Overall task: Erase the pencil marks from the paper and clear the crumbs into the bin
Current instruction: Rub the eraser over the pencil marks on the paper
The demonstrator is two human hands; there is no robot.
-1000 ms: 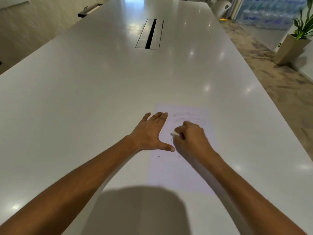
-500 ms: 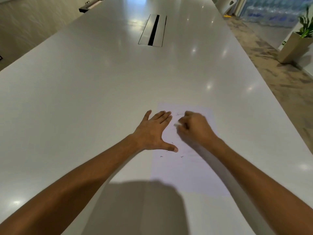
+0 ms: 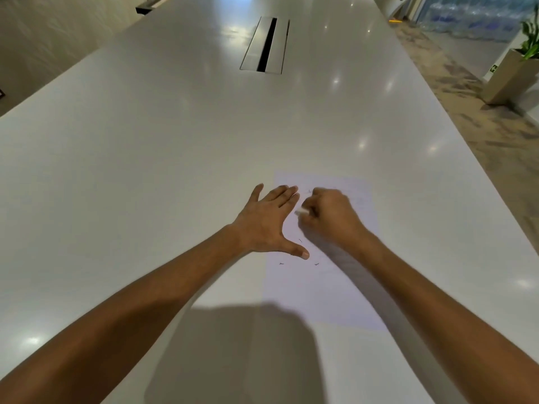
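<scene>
The eraser (image 3: 302, 212) was held pinched in the clenched right hand (image 3: 331, 217), and only its white tip was seen at the thumb side, pressed on the upper part of the paper (image 3: 326, 290). Compared with one second before, the eraser was moved up the sheet: earlier it was worked near the middle, just beside the left thumb, and the long curved pencil lines above the hands were clearly seen then. Now almost none of these lines were visible; only a faint mark (image 3: 309, 191) was left just above the right knuckles, though what lay under the hand could not be told. From this it was judged that the erasing was nearly done in the upper part. A few short dark strokes (image 3: 316, 264) were still seen below the left thumb; whether they were pencil marks or crumbs could not be told. The left hand (image 3: 269, 225) was kept flat and spread, holding nothing, with the palm on the table (image 3: 175, 158) and the fingers and thumb pressed on the left edge of the paper, as in both earlier frames, so the sheet was not shifted. The right hand was blurred, which suggested quick rubbing. No bin was in view, and the clearing of crumbs was not yet begun.
</scene>
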